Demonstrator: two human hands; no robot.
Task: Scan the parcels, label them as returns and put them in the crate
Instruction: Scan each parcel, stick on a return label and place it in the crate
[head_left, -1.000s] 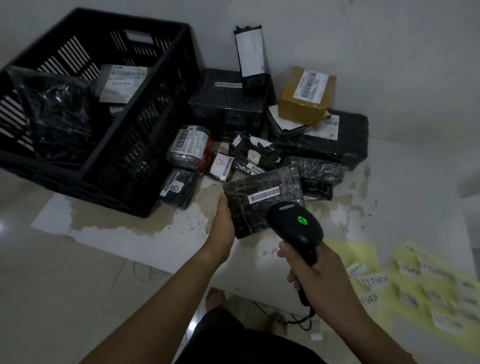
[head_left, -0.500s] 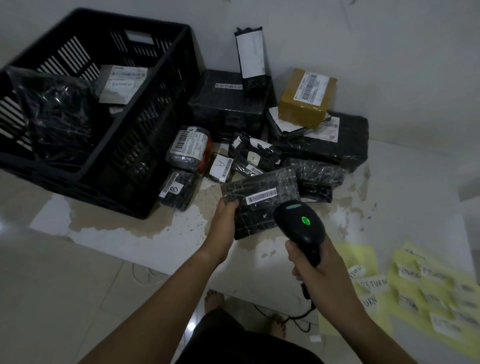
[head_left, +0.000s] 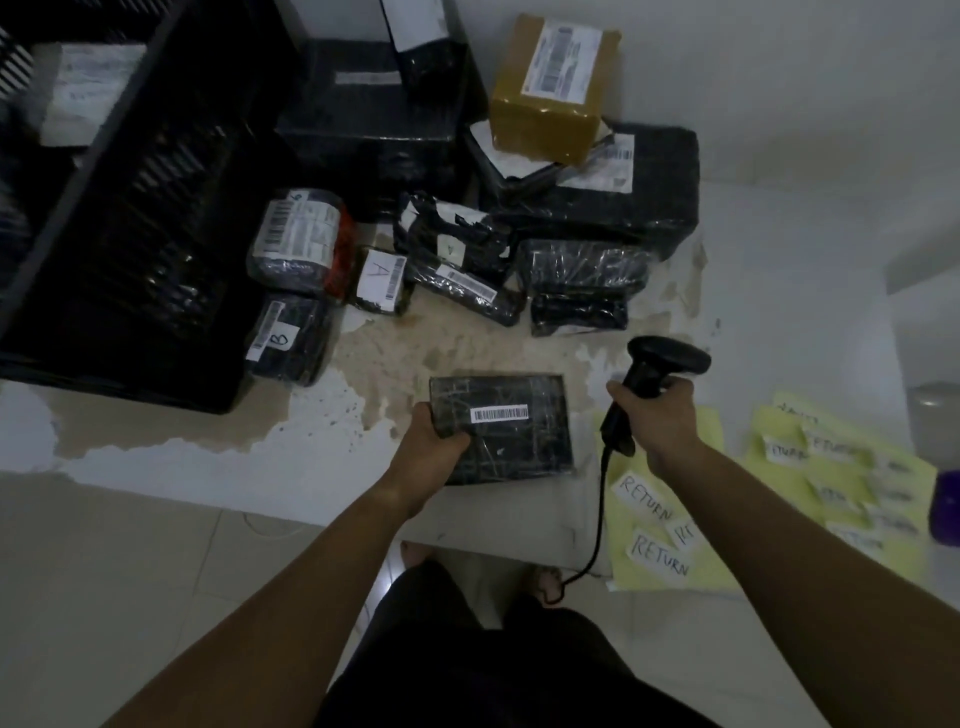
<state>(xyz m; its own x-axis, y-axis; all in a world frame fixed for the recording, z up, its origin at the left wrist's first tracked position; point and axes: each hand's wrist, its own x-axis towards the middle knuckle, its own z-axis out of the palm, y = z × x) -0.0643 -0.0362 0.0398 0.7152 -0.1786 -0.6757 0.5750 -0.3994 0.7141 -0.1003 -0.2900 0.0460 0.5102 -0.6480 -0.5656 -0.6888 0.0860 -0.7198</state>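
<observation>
My left hand (head_left: 434, 447) grips the left edge of a flat black wrapped parcel (head_left: 514, 431) with a white barcode sticker facing up, near the table's front edge. To its right, my right hand (head_left: 657, 415) holds the black corded barcode scanner (head_left: 660, 366) by its handle, head turned away from the parcel. White RETURN labels (head_left: 649, 499) lie on yellow sheets (head_left: 852, 467) at the right. The black crate (head_left: 135, 218) stands at the left with a labelled parcel (head_left: 83, 98) inside.
Several wrapped parcels (head_left: 301, 244) are piled behind the held one, among them a brown box (head_left: 550, 98) on a large black parcel (head_left: 660, 192). The table (head_left: 234, 467) has worn, peeling paint. A purple object (head_left: 945, 506) sits at the right edge.
My left hand has drawn the parcel nearer and laid it flatter. My right hand has swung the scanner off to the right, away from the barcode. The view has dipped down and closer.
</observation>
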